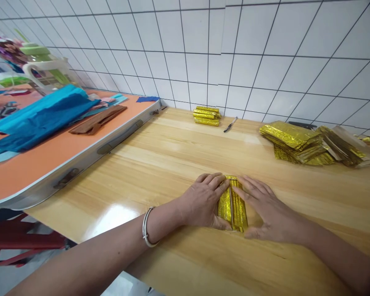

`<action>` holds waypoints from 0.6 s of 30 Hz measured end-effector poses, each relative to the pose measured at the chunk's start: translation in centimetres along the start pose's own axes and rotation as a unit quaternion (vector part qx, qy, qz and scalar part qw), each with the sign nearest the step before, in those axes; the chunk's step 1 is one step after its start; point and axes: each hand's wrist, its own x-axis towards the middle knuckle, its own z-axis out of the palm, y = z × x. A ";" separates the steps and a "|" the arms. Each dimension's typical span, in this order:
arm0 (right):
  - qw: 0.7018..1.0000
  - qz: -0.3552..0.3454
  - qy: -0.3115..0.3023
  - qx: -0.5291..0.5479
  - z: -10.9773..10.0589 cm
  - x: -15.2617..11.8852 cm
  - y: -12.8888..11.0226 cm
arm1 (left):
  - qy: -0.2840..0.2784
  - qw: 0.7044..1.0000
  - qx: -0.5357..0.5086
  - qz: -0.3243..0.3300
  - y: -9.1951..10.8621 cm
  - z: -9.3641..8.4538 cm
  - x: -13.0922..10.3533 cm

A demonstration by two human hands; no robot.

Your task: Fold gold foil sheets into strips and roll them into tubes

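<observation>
A piece of folded shiny gold paper (239, 205) lies on the wooden table, with a dark line running down its middle. My left hand (206, 201) grips its left side, fingers at the far edge and thumb at the near edge. On the right side, my right hand (265, 209) has its fingers spread, fingertips touching the far right corner and thumb near the close corner. Several gold rolls (206, 116) are stacked near the wall, a pen (230, 124) beside them. A loose pile of gold sheets (296, 142) sits at the back right.
An orange table (111, 133) adjoins on the left, bearing blue paper (46, 115), brown paper (98, 119), scissors (3, 111) and a green-lidded cup (35, 50). The tiled wall (194, 37) bounds the back. A red stool (24, 238) stands below.
</observation>
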 end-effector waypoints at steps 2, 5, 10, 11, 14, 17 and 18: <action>1.000 -0.010 0.012 -0.016 0.0 -1.2 -0.8 | 0.010 1.000 -0.004 0.000 0.1 0.1 -0.2; 0.997 -0.037 0.037 -0.051 0.1 -2.5 -2.2 | 0.027 1.000 -0.002 -0.003 0.3 0.0 -0.4; 0.985 -0.086 0.084 -0.127 0.2 -2.9 -4.1 | 0.041 0.998 0.020 0.043 1.3 -0.3 -0.8; 0.981 -0.101 0.082 -0.142 0.2 -2.9 -4.2 | 0.031 0.998 0.017 0.061 1.5 -0.5 -1.0; 0.975 -0.122 0.075 -0.171 0.4 -3.4 -4.3 | -0.010 0.993 -0.007 0.115 2.1 -1.0 -1.6; 0.974 -0.132 0.091 -0.163 0.8 -4.0 -4.2 | -0.029 0.991 -0.033 0.123 2.6 -1.7 -2.4; 0.974 -0.134 0.098 -0.157 0.9 -4.1 -4.1 | -0.027 0.992 -0.037 0.118 2.7 -1.9 -2.7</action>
